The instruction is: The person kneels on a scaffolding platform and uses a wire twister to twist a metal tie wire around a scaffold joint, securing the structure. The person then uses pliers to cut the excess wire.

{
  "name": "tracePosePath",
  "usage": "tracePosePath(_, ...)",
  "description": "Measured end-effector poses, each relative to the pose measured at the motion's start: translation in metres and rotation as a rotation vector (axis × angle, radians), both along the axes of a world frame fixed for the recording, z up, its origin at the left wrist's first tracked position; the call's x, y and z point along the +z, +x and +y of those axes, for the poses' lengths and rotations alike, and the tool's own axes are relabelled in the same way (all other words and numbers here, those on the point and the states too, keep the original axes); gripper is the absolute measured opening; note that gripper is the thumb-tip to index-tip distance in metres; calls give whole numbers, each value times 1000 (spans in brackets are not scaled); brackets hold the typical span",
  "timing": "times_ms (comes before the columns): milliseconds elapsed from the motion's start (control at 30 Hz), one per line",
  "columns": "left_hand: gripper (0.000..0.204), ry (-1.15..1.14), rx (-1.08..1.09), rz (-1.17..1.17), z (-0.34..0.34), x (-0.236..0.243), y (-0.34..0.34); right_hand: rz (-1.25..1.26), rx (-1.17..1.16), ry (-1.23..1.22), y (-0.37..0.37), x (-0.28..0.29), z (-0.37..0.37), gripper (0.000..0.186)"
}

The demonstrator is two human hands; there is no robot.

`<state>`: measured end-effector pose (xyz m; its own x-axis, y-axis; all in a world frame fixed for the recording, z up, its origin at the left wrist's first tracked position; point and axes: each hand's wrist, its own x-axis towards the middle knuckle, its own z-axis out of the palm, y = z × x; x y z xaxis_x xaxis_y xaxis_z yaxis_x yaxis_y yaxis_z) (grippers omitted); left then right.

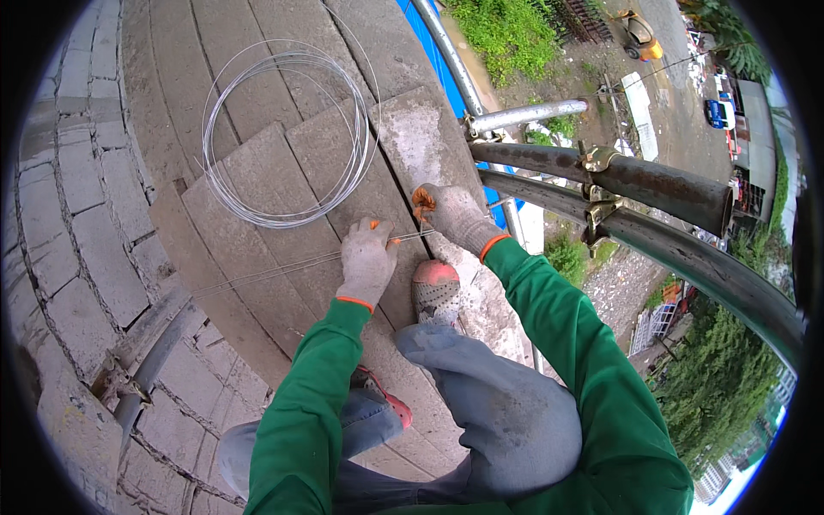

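Both my hands wear pale work gloves with orange cuffs and orange patches at the fingertips. My left hand (369,260) is closed around thin wire strands (296,264) that run off to the left, low over the planks. Close beside it, my right hand (452,216) is curled at the right end of the same strands, its fingers closed on the wire. The exact grip of its fingertips is partly hidden. Beyond my left hand, a loose coil of silvery wire (289,222) lies flat on the boards.
I crouch on a plank platform (257,184), one red-toed shoe (436,281) just below my hands. A block wall (107,236) runs along the left. Scaffold pipes (661,187) with clamps (598,212) border the right edge. Far below are ground, plants and a yellow-and-grey machine (642,39).
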<state>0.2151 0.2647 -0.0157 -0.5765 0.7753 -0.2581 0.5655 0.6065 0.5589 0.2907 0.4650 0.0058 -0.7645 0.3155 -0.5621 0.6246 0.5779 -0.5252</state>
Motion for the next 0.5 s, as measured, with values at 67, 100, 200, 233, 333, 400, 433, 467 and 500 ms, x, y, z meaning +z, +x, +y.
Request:
tracePosePath(67, 26, -13, -62, 17, 10, -10, 2, 48, 25, 2, 13, -16, -2, 30)
tracePosePath(100, 25, 5, -75, 23, 14, -13, 2, 74, 39, 6, 18, -22, -4, 30)
tracePosePath(200, 21, 32, -163, 9, 31, -20, 10, 153, -12, 59, 45, -37, -5, 28)
tracePosePath(233, 20, 17, -190, 6, 30, -22, 8, 166, -23, 44, 45, -36, -10, 28)
tracePosePath(333, 18, 34, -266, -2, 25, -25, -3, 135, -125, 107, 52, -28, -29, 28)
tracePosePath(400, 17, -8, -262, 16, 19, -23, -1, 214, -219, 63, 61, -21, -43, 27)
tracePosePath(433, 17, -15, -265, 25, 23, -20, 0, 254, -269, 55, 65, -17, -43, 27)
tracePosePath(467, 17, -39, -285, 39, 29, -19, 4, 243, -275, 77, 74, -28, -44, 27)
tracePosePath(500, 17, -63, -306, 52, 36, -17, 6, 283, -322, 64, 83, -39, -43, 27)
